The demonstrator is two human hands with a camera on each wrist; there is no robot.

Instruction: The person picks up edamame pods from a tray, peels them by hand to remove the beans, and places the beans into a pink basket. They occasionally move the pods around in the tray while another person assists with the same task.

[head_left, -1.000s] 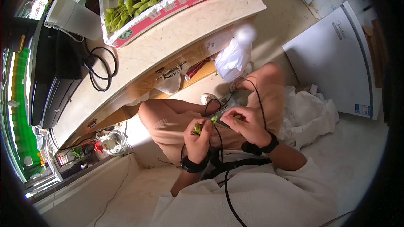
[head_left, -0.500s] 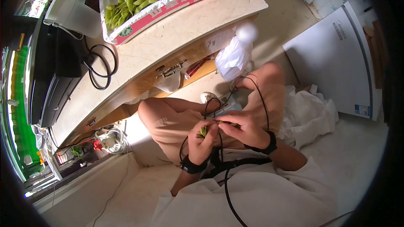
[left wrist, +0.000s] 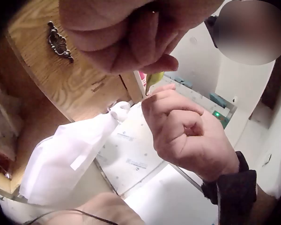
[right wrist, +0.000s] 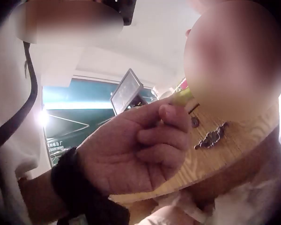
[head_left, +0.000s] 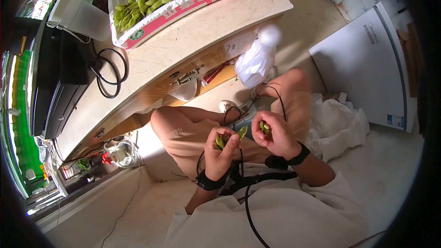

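My left hand [head_left: 219,154] holds several green soybean pods [head_left: 220,142] under its curled fingers. One pod [head_left: 242,132] sticks out past its thumb and fingertips, pointing toward the other hand. A little to the right and apart, my right hand [head_left: 279,138] has its fingers curled around small rounded green beans [head_left: 264,127]. In the left wrist view a green pod [left wrist: 154,79] shows between the two hands. The right wrist view has the left hand [right wrist: 136,145] pinching a pod [right wrist: 181,98]; a blurred patch covers much of the near hand there.
A pink-and-white foam box [head_left: 197,1] full of pods stands on the counter [head_left: 202,32] ahead. Beside it are a white bin [head_left: 82,16] and a black cable [head_left: 124,71]. A white bag [head_left: 255,66] hangs by the drawers. A small fridge [head_left: 363,64] stands at right. Cables cross my lap.
The hands first came together at the pods, then parted. My right hand has drawn back to the right with green beans in its fingers, and a pod now juts from the left hand.
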